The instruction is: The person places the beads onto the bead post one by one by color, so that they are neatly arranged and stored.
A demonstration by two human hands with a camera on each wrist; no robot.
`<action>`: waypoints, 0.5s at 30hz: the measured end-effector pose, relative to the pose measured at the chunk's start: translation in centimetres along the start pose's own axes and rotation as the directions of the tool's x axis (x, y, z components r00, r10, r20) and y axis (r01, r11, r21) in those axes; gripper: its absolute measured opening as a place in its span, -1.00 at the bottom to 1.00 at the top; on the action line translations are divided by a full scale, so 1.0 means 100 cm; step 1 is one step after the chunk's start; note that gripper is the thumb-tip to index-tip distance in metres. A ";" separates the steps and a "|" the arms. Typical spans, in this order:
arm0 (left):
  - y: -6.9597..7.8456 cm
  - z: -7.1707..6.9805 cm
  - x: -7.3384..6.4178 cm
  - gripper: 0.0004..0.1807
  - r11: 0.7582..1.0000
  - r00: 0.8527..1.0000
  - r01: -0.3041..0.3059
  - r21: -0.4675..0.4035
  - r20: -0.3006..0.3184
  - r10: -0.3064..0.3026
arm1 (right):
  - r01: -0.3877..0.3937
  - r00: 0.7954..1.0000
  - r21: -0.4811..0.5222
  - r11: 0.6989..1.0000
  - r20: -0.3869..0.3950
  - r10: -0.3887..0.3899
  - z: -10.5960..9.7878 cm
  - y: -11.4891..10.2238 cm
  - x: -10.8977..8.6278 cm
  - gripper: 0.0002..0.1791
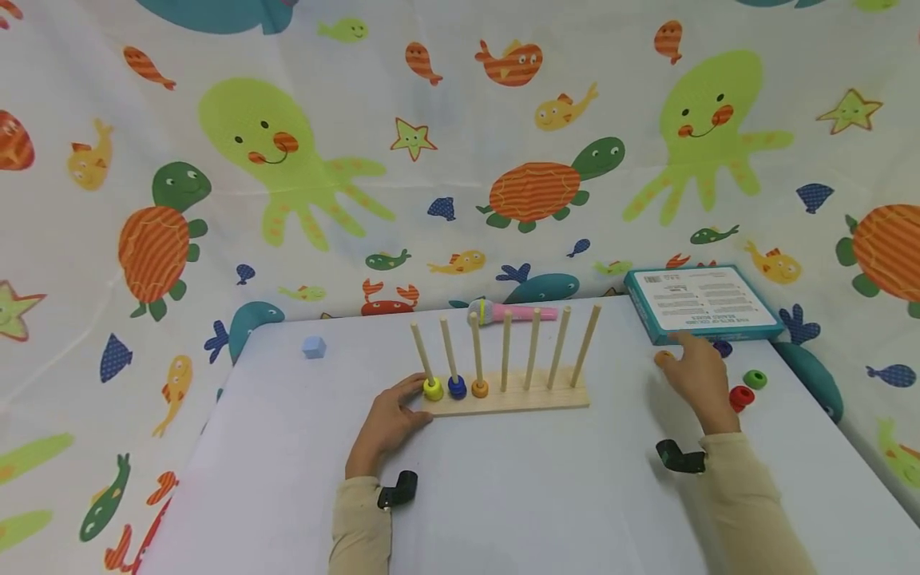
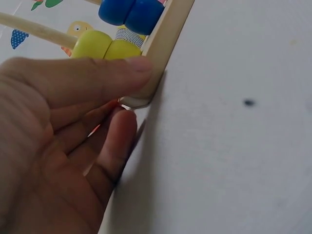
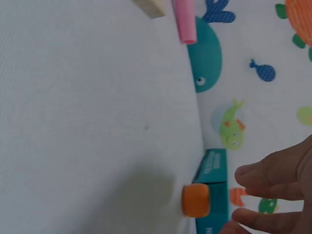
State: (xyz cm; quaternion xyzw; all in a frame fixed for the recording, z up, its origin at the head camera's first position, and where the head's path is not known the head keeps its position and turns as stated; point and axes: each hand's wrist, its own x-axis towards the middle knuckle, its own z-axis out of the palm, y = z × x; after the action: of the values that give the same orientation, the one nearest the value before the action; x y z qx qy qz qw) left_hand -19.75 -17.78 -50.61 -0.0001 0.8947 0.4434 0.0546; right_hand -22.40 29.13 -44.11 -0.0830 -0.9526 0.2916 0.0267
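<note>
One pickup seems underway: the left grip (image 1: 388,418) clasps the pale wooden seven-peg board (image 1: 532,400) at nine o'clock; the right grip (image 1: 695,378), loose and empty, hovers beside a rounded orange bead (image 3: 196,200) towards three o'clock, likely needing pinching next.

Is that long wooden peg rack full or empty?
Partly filled: the long pale wooden peg rack has round yellow, blue and orange beads on its three leftmost pegs; the other four wooden pegs are bare.
</note>
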 end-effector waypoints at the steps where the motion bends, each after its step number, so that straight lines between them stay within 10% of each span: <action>1: 0.000 0.000 0.000 -0.30 1.000 1.000 0.001 -0.002 0.003 -0.001 | -0.008 1.000 -0.014 1.000 0.029 0.009 0.004 0.006 0.002 -0.44; 15: 0.001 0.000 0.000 -0.29 1.000 1.000 0.002 0.003 -0.006 -0.002 | 0.034 0.999 -0.071 0.997 0.032 -0.031 0.026 0.023 0.021 -0.61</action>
State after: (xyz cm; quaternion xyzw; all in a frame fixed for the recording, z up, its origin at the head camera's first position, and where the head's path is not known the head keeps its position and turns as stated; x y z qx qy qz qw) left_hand -19.74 -17.75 -50.50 -0.0021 0.8955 0.4420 0.0521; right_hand -24.44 29.96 -47.55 -0.0639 -0.9639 0.2581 0.0138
